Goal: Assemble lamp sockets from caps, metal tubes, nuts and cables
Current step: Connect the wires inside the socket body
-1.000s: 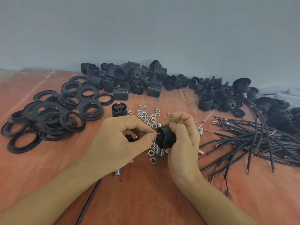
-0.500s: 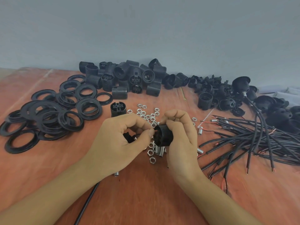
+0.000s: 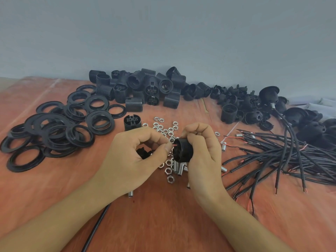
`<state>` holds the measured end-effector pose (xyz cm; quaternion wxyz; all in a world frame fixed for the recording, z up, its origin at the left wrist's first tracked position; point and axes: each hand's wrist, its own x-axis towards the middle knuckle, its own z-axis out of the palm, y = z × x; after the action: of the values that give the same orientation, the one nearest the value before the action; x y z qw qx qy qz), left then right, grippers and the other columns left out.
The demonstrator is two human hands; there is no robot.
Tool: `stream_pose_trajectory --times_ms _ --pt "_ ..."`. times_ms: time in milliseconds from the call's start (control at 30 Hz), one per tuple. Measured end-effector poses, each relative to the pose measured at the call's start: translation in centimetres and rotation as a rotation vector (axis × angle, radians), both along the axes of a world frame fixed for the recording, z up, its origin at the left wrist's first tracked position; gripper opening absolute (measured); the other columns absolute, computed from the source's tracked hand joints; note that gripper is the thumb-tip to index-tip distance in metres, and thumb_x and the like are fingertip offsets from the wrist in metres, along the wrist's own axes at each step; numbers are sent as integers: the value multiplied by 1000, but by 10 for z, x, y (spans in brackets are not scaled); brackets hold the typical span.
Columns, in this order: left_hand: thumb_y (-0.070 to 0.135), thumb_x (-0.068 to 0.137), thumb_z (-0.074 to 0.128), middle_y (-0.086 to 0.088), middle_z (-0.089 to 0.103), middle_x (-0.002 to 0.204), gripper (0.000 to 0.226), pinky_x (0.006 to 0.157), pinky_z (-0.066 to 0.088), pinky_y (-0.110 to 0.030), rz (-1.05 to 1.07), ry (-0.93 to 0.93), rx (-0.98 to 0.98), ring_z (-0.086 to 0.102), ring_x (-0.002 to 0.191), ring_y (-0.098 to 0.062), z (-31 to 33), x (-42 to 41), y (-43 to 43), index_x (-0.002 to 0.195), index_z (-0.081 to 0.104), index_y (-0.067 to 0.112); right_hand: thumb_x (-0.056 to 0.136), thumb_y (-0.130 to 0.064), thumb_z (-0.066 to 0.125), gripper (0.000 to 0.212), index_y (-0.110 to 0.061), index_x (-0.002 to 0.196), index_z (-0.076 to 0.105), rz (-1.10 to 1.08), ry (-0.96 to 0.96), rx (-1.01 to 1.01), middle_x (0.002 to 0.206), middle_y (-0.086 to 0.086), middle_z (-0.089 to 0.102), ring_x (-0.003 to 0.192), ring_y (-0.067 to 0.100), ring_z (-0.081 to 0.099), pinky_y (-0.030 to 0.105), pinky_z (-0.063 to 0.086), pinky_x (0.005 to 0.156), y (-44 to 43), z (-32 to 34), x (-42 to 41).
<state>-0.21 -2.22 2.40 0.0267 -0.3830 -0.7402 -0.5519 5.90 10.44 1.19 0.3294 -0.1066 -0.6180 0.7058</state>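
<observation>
Gripping a black ribbed socket (image 3: 182, 151) in the curled fingers of the right hand (image 3: 203, 160), just above loose nuts (image 3: 160, 126) on the table (image 3: 163, 224). Pinching a thin red wire (image 3: 174, 145) at its open end with the left hand (image 3: 131, 160).

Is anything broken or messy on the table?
Nothing looks broken. The cables lie in a tangled heap on the right, and the nuts are scattered loose on the table.

Occlusions and crops
We can't make out the wire tip (image 3: 174, 145) the left hand (image 3: 127, 160) pinches, nor the black part (image 3: 143, 153) under it; right hand (image 3: 203, 157) covers half the socket body (image 3: 182, 150); cable (image 3: 95, 229) leaves the bottom picture edge.
</observation>
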Motion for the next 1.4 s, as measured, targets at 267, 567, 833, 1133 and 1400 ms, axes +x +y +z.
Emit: stream_pose_trajectory --times_ms 267,567,833,1133,1400 --pt "20 81 67 14 63 67 5 61 43 -9 1 58 -18 63 65 -8 -2 -2 0 78 68 24 79 -18 46 14 -20 81 59 28 -64 -7 68 -5 53 62 6 46 17 42 54 0 -2 0" --pt "15 80 68 12 63 68 4 65 44 -12 2 141 -21 62 69 -11 -2 -3 -1 78 71 18 88 -17 44 15 -21 89 58 54 -12 145 77 -5 55 69 3 49 15 43 63 -2 -4 2" --pt "17 82 68 13 64 70 4 63 44 -13 -10 135 -11 63 69 -10 -3 -1 0 79 71 18 89 -15 45 15 -23 89 58 82 8 168 82 -3 57 75 5 52 17 45 70 0 -3 5" --pt "11 82 68 7 64 73 5 64 47 -18 -44 189 6 62 70 -11 -7 -1 0 82 73 12 90 -6 42 20 -21 87 56 58 57 218 78 -4 56 70 3 49 14 43 63 -3 -3 7" --pt "11 84 66 14 71 73 9 59 51 -15 -28 153 11 68 66 -3 -10 1 1 87 72 17 90 -4 40 21 -20 85 53 30 38 231 72 -13 51 63 -1 45 11 40 60 -2 -5 5"
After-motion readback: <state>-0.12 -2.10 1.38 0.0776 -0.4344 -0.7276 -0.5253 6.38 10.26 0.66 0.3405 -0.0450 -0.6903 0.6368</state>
